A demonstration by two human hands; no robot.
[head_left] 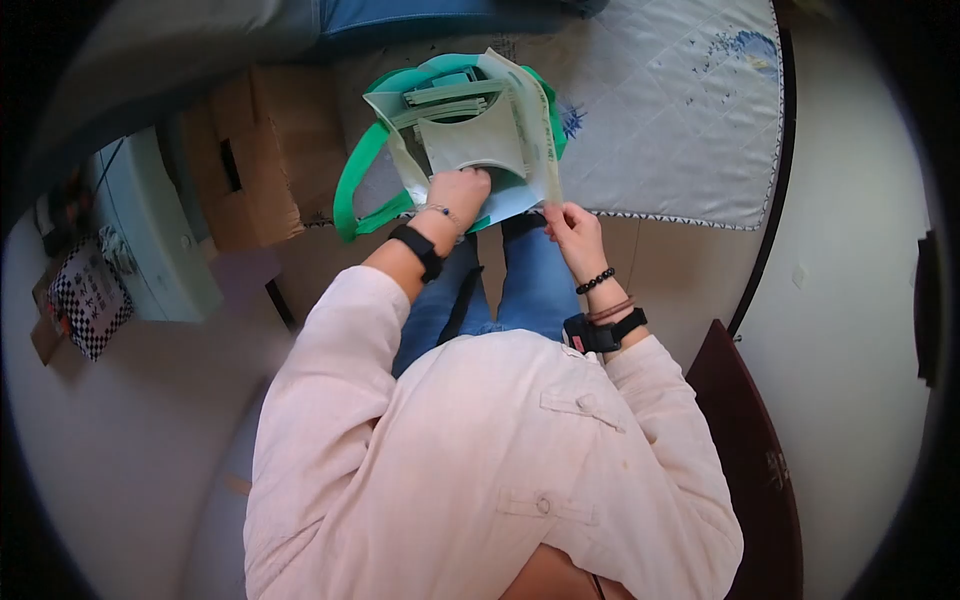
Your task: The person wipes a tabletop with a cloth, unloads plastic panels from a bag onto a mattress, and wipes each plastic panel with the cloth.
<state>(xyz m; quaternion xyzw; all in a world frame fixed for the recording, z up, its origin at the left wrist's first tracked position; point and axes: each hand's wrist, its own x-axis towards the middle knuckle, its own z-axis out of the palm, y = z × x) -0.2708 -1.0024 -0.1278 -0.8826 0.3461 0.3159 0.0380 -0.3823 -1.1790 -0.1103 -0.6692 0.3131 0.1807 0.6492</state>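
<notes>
A pale tote bag (548, 150) with green handles (356, 185) stands wide open in front of me. Inside it, a white piece of packaging with curved ends (468, 145) lies before a stack of thin pale flat items (450, 105). My left hand (461, 193) is at the near side of the bag's mouth, its fingers curled closed beside the packaging's lower curved edge; what they grip is hidden. At the bag's near right corner, my right hand (574, 234) pinches the rim between thumb and fingers.
The bag rests on a white quilted bed cover (670, 130) with blue flower prints. An open cardboard box (245, 160) stands to the left, near a pale green cabinet (155, 235) and a checkered bag (90, 298). A dark red wooden panel (745, 450) rises at right.
</notes>
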